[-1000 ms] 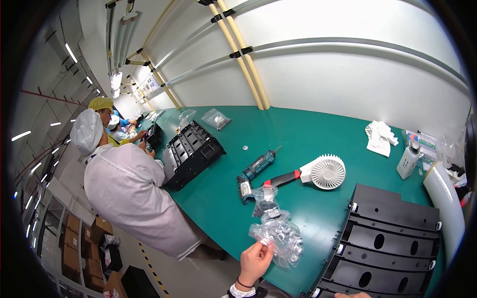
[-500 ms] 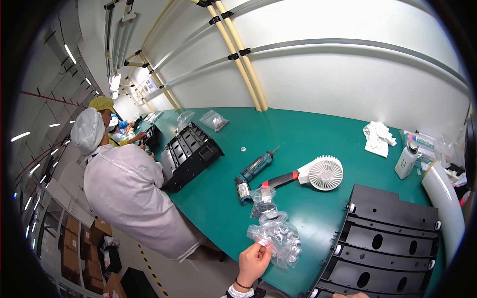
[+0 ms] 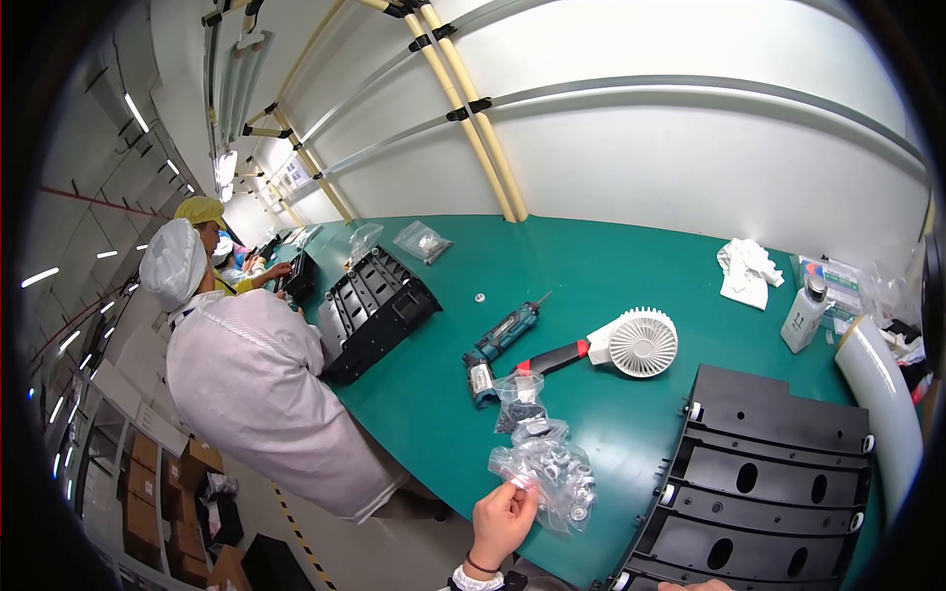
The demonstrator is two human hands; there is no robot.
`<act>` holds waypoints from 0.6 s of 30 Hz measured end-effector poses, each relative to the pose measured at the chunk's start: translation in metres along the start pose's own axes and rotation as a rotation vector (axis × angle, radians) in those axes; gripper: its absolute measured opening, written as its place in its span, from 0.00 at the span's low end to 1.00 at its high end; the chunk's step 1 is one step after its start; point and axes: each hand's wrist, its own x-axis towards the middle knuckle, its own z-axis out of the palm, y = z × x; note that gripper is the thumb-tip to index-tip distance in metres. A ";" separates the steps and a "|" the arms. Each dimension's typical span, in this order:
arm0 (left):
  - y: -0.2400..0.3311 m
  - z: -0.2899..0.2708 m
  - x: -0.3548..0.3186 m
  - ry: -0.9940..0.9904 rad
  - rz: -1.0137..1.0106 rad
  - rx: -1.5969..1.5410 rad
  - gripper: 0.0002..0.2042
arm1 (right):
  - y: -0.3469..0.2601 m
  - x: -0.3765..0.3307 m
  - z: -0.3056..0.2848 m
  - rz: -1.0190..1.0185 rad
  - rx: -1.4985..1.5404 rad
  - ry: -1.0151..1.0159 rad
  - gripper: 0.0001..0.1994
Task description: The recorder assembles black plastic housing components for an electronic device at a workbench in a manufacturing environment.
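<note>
My left hand pinches the edge of a clear plastic bag full of small white and metal round parts, lying on the green table. Just beyond it is a smaller clear bag of dark screws or similar small parts. At the bottom edge only a sliver of my right hand shows, by the near end of a black panel with oval holes and small white rollers along its sides. What its fingers do is hidden.
A teal electric screwdriver and a white handheld fan lie on the green table. A white bottle, a cloth and a white roll stand right. At left, a person in white works beside another black panel.
The view has shifted very slightly. My left hand keeps its pinch on the bag, and the things on the table stay in place.
</note>
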 end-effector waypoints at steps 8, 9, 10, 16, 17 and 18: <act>0.001 0.001 0.001 -0.005 -0.020 -0.027 0.06 | 0.002 0.000 0.000 0.003 0.001 -0.008 0.15; -0.001 0.002 0.001 -0.004 -0.017 -0.026 0.06 | 0.002 0.000 0.000 0.000 0.002 -0.008 0.16; -0.002 0.002 0.001 -0.002 -0.014 -0.024 0.06 | 0.002 0.000 0.000 -0.004 0.002 -0.008 0.16; -0.003 0.002 0.000 0.005 -0.006 -0.015 0.06 | 0.003 0.000 0.001 -0.014 0.000 -0.005 0.16; -0.002 0.001 0.000 0.005 -0.005 -0.015 0.06 | 0.003 0.000 0.001 -0.014 0.000 -0.005 0.16; 0.000 0.001 0.001 0.005 -0.002 -0.011 0.06 | 0.003 0.000 0.001 -0.012 -0.001 -0.005 0.16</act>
